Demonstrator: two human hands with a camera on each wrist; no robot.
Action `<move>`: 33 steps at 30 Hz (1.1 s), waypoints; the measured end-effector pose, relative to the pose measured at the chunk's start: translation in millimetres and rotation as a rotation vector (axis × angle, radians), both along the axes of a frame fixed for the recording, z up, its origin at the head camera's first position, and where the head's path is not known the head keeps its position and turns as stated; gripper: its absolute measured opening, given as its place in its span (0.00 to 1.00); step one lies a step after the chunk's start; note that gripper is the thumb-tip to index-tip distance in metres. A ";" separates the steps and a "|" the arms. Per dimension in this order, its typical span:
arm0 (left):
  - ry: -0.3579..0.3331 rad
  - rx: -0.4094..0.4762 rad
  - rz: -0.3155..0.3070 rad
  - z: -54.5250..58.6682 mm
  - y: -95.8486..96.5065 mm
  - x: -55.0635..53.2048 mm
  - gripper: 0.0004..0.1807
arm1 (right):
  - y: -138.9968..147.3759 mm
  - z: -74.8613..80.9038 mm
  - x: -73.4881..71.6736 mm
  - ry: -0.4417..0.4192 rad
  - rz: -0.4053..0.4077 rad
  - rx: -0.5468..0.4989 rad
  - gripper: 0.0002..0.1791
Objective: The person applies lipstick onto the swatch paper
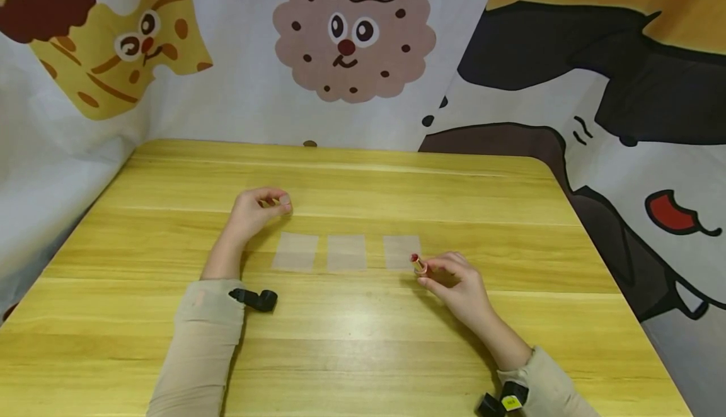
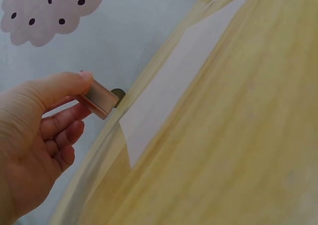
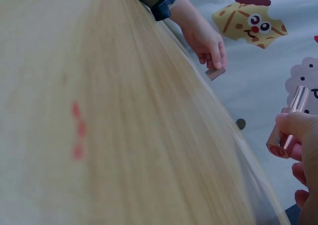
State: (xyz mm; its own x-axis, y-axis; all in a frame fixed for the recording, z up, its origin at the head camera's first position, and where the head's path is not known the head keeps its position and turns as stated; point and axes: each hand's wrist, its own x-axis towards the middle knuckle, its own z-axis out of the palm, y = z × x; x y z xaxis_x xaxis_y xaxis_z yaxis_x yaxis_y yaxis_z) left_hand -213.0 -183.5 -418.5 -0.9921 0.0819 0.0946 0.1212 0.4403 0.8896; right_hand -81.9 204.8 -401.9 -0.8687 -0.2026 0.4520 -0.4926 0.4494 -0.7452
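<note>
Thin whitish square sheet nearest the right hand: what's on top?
In the head view, a red-tipped rose-gold lipstick in the right hand hides the lower-right corner of the sheet; touching can't be judged.

We see a shiny rose-gold lipstick tube [image 3: 289, 123] with a deep red tip [image 1: 414, 257], and a matching rose-gold cap [image 2: 101, 99]. The three thin sheets [image 1: 346, 252] are pale whitish, letting some yellow through from the table [image 1: 351, 373], which is honey-yellow with streaky wood grain. Our white curtain [image 1: 238, 99] carries a yellow, brown-spotted cartoon [image 1: 113, 64] and a dusty-pink, dark-dotted one [image 1: 351, 77]. Both sleeves [image 1: 204, 341] are plain beige. The blurred marks [image 3: 78, 130] look red to us, though we can't tell their exact shade.
</note>
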 end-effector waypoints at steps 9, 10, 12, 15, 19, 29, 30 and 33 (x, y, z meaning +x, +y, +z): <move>-0.022 -0.006 -0.005 -3.7 -1.3 0.0 0.15 | -0.2 -0.1 1.0 -0.013 -0.008 0.007 0.14; -0.025 -0.007 -0.008 -4.0 -1.3 0.0 0.15 | -0.2 -0.1 1.1 -0.014 -0.008 0.007 0.14; -0.033 -0.009 -0.011 -4.9 -1.4 0.1 0.15 | -0.2 0.2 1.2 -0.014 -0.007 0.007 0.14; -0.042 -0.014 -0.020 -6.0 -2.0 0.3 0.14 | -0.3 0.7 1.5 -0.016 -0.007 0.008 0.14; -0.045 -0.018 -0.029 -7.5 -2.8 -0.2 0.14 | -0.6 1.4 1.5 -0.017 -0.006 0.009 0.14; -0.064 -0.024 -0.023 -7.3 -2.2 -0.6 0.16 | 0.7 0.1 0.6 -0.011 0.016 -0.003 0.14; -0.068 -0.026 -0.019 -6.8 -2.2 -0.3 0.17 | 0.7 0.0 0.6 -0.011 0.018 -0.005 0.14; -0.077 -0.028 -0.010 -4.9 -2.2 0.8 0.20 | 0.6 0.0 1.0 -0.009 0.016 -0.006 0.14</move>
